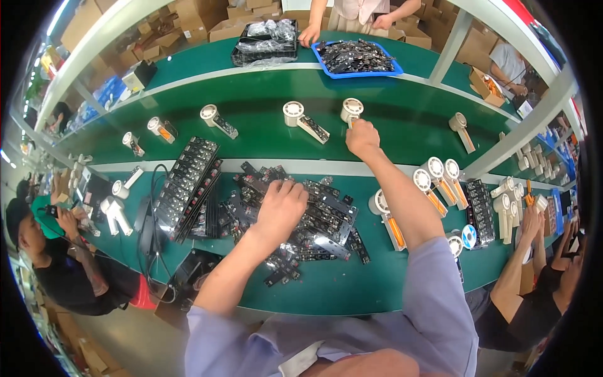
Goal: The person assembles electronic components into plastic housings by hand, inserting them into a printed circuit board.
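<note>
My left hand (281, 208) rests palm down on a loose pile of black circuit boards (323, 220) on the near green bench, fingers curled into the pile. My right hand (363, 138) reaches out over the green conveyor belt (402, 119) and grips the handle of a white handheld fan (350, 110) that lies there. Two more white fans (304, 120) (217, 119) lie on the belt to its left, spaced apart.
Rows of stacked black boards (188, 182) lie left of the pile. More white fans (440, 176) stand at the right. A blue tray of parts (357, 58) and a black crate (264, 43) sit at the far side, where another person's hand (309, 35) rests. Seated workers flank me.
</note>
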Tool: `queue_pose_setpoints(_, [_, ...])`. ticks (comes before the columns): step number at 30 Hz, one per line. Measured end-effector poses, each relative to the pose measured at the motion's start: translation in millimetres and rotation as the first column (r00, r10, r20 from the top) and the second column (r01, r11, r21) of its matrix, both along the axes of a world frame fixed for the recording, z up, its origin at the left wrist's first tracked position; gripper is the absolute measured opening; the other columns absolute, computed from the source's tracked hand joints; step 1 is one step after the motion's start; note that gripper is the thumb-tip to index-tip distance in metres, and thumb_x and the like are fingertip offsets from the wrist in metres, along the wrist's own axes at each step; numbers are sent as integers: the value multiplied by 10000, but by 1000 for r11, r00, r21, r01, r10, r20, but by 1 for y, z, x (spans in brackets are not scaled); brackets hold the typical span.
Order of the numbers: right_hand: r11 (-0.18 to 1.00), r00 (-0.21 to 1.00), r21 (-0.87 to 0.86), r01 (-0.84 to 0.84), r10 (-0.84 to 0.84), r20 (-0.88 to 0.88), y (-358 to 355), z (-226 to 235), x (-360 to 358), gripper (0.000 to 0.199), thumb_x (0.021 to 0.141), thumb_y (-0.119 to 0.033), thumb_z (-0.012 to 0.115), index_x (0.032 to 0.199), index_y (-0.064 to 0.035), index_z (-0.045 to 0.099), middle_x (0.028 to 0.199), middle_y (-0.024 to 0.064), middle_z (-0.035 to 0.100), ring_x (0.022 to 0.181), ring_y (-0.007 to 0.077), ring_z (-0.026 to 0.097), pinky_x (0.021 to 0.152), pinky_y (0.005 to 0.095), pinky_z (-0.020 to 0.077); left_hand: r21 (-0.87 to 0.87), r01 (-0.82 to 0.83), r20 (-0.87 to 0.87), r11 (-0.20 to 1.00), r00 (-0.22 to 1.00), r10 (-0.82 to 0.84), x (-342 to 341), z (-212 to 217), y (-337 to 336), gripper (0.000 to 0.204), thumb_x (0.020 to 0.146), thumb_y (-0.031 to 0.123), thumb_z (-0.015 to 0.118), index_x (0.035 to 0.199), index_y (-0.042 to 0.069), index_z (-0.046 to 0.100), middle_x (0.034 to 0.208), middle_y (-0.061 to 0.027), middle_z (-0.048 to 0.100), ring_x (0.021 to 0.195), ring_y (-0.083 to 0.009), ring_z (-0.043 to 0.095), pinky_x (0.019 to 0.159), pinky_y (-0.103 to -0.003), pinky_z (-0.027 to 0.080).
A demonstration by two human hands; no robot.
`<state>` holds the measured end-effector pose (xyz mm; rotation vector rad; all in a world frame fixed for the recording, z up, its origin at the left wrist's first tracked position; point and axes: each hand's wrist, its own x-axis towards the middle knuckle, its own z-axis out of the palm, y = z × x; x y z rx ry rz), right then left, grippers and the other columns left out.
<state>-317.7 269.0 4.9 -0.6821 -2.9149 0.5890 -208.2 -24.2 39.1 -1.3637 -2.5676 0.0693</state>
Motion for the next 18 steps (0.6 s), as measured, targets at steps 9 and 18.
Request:
queue_pose_setpoints(9, [680, 664, -31, -732, 703, -253, -47, 90, 277, 335, 980, -161, 704, 1277, -6, 679, 980, 209, 639, 916, 415, 644, 787, 508, 537, 415, -57, -10, 908, 998, 67, 50, 24, -23, 146, 935, 40, 660, 1080, 37, 654, 1053, -105, 699, 1050, -326, 674, 951, -430, 516])
queue_pose_setpoints(18, [685, 619, 26, -728, 672, -406, -44, 59, 358, 532, 882, -120, 823, 1361, 17, 635, 1204, 165, 650, 1040, 341, 642, 831, 435, 541, 546, -721, 837, 428, 438, -330, 122, 10, -24, 299, 1075, 23, 606, 1373, 2, 609, 1114, -107, 716, 997, -127, 663, 868, -293, 552])
